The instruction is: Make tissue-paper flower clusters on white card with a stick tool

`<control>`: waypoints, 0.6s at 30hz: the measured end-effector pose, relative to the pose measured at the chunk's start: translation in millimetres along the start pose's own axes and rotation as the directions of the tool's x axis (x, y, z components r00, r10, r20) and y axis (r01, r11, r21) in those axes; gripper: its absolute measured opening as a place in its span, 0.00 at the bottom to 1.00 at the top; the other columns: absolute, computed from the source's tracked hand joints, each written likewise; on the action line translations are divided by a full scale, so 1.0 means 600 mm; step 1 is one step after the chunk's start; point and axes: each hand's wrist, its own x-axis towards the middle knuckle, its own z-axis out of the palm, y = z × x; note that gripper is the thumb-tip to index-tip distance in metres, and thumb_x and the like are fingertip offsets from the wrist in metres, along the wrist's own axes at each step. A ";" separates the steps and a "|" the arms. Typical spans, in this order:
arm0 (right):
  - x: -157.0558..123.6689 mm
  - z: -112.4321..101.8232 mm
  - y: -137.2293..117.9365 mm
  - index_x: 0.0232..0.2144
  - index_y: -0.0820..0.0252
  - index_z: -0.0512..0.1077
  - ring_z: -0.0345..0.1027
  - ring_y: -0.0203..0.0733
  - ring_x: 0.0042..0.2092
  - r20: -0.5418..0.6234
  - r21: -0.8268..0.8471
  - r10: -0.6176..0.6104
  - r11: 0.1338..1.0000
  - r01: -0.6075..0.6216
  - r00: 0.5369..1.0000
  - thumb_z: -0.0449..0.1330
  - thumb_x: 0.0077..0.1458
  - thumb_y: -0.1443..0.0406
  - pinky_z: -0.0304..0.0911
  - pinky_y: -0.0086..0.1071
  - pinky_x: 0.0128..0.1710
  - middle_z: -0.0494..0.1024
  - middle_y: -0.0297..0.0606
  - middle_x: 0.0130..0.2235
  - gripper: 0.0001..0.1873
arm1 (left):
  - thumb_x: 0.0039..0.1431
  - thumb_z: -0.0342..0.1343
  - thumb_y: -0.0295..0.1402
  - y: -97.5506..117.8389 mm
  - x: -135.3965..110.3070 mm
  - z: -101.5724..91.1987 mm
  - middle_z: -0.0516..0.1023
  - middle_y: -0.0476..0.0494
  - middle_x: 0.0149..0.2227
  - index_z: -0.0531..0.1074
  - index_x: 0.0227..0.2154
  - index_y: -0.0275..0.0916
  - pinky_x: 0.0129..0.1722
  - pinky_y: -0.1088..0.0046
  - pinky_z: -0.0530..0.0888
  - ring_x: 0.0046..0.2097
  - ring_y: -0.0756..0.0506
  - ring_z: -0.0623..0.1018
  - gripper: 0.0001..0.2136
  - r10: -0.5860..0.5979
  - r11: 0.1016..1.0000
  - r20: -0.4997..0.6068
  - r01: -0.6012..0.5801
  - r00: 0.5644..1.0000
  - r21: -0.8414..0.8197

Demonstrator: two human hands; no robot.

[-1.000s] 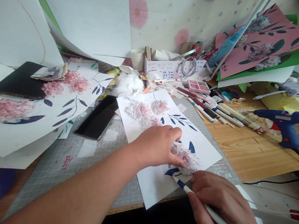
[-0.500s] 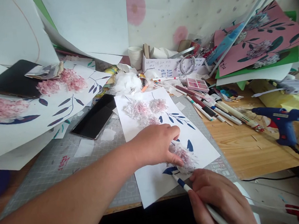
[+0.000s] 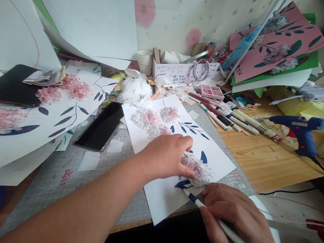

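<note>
At lower centre, the right hand (image 3: pixel 234 215) is holding a pen (image 3: pixel 196 201) at the blue leaf (image 3: pixel 181 185); the left hand (image 3: pixel 167 157) is touching the paper flower (image 3: pixel 201 170), its grip unclear. Light strokes should be keeping the leaf's edge clean.

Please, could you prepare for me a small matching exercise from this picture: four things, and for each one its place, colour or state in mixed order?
1. Left hand
2. Right hand
3. Glue gun
4. Phone

A. lies dark-screened on the grey mat
B. touches a pink-and-white flower
C. blue, with a small red spot
D. holds a white pen with a blue band

Pairs: 1-B, 2-D, 3-C, 4-A
</note>
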 end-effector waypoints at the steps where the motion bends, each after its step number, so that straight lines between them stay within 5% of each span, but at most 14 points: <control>1: -0.001 0.000 0.000 0.28 0.59 0.67 0.72 0.38 0.27 -0.002 0.001 -0.001 1.000 0.001 1.000 0.58 0.46 0.79 0.72 0.32 0.29 0.73 0.33 0.22 0.11 | 0.44 0.63 0.52 0.000 0.000 0.000 0.71 0.51 0.31 0.64 0.32 0.41 0.27 0.74 0.60 0.33 0.46 0.70 0.23 -0.001 1.000 -0.001 0.001 1.000 0.002; 18: -0.008 -0.009 0.007 0.27 0.59 0.66 0.70 0.37 0.26 -0.030 0.038 0.048 0.998 -0.047 0.998 0.56 0.47 0.80 0.69 0.31 0.26 0.70 0.32 0.21 0.12 | 0.43 0.63 0.53 0.000 -0.001 -0.001 0.72 0.50 0.32 0.64 0.32 0.40 0.28 0.74 0.60 0.32 0.47 0.70 0.24 0.003 1.000 -0.008 -0.003 1.000 0.005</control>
